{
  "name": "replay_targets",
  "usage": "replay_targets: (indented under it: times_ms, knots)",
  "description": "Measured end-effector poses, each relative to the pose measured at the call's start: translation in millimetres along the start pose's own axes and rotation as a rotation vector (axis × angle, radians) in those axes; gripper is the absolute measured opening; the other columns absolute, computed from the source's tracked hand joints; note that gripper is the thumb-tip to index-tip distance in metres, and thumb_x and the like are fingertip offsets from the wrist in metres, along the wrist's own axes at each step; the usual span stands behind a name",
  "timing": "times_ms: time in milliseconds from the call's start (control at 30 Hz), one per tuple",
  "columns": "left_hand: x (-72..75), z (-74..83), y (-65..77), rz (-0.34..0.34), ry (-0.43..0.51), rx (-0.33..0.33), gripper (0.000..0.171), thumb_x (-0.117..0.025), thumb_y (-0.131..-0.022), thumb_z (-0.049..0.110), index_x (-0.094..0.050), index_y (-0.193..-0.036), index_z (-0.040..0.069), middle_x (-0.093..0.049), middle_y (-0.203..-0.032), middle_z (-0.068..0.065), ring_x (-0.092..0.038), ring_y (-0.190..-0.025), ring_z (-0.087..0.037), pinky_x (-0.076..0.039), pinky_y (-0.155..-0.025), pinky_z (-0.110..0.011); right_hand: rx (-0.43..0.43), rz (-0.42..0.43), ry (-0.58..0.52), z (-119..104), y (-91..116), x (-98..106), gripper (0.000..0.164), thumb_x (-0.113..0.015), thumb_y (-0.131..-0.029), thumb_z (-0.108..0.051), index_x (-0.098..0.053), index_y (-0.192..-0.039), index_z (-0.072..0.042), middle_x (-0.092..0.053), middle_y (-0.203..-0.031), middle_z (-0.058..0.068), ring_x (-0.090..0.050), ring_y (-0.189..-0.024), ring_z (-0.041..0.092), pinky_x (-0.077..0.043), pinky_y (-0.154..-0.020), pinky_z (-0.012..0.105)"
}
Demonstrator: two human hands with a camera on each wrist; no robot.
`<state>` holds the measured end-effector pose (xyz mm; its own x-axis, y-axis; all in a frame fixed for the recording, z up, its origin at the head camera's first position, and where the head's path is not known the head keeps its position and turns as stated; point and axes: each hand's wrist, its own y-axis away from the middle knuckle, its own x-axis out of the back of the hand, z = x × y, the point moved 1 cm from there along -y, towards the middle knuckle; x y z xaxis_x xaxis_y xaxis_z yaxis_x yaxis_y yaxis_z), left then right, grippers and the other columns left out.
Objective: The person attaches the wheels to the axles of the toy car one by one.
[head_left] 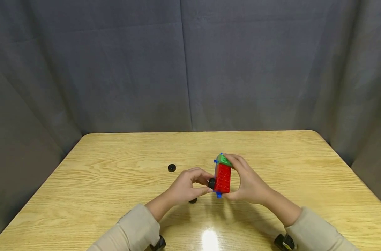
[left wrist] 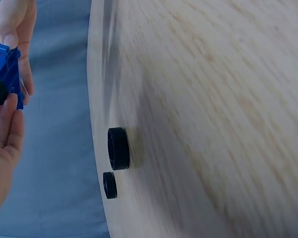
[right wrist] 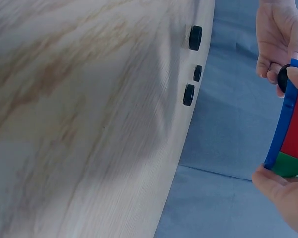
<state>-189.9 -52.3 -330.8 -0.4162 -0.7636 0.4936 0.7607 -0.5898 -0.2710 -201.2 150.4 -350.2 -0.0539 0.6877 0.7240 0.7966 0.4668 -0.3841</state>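
Above the table, my right hand (head_left: 248,181) grips a toy brick car (head_left: 223,177) by its two ends, tilted on end. The car has a blue base (right wrist: 283,119) with small pegs, a red studded brick (right wrist: 297,126) and a green brick (right wrist: 287,165). My left hand (head_left: 188,184) pinches a black wheel (head_left: 211,183) against the side of the blue base, near the car's lower end. Whether the wheel is seated on a peg cannot be told. Fingers partly cover it in the left wrist view.
On the wooden table (head_left: 115,195) lie loose black wheels: one (head_left: 172,168) beyond my left hand, another (head_left: 193,200) partly hidden beneath it. Three wheels, including a large one (right wrist: 195,38), show in the right wrist view. A grey curtain (head_left: 131,69) hangs behind the table.
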Motion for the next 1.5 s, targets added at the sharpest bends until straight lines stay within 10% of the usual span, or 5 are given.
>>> replay_targets:
  times_ms: [233,1500]
  knots:
    - [-1.1,-37.0,-2.8,0.035,0.03,0.033,0.024,-0.064,-0.078,0.008,-0.059,-0.101,0.005,-0.059,-0.097,-0.007,-0.058,-0.082,-0.009,-0.044,-0.076,-0.032,-0.016,-0.005,0.013,0.6,1.7,3.5,0.101,-0.082,-0.052,-0.019,-0.024,-0.134,-0.009,-0.029,-0.129,0.012,-0.038,-0.111,0.031,-0.038,-0.084,0.049]
    - [11.7,-60.4,12.1,-0.127,-0.27,0.229,0.029,-0.068,-0.073,0.01,-0.058,-0.1,0.004,-0.055,-0.099,-0.004,-0.051,-0.093,-0.019,-0.041,-0.079,-0.034,-0.059,-0.031,0.034,2.0,13.6,9.8,0.102,-0.081,-0.054,-0.023,-0.022,-0.136,-0.011,-0.027,-0.131,0.01,-0.035,-0.114,0.03,-0.038,-0.083,0.05]
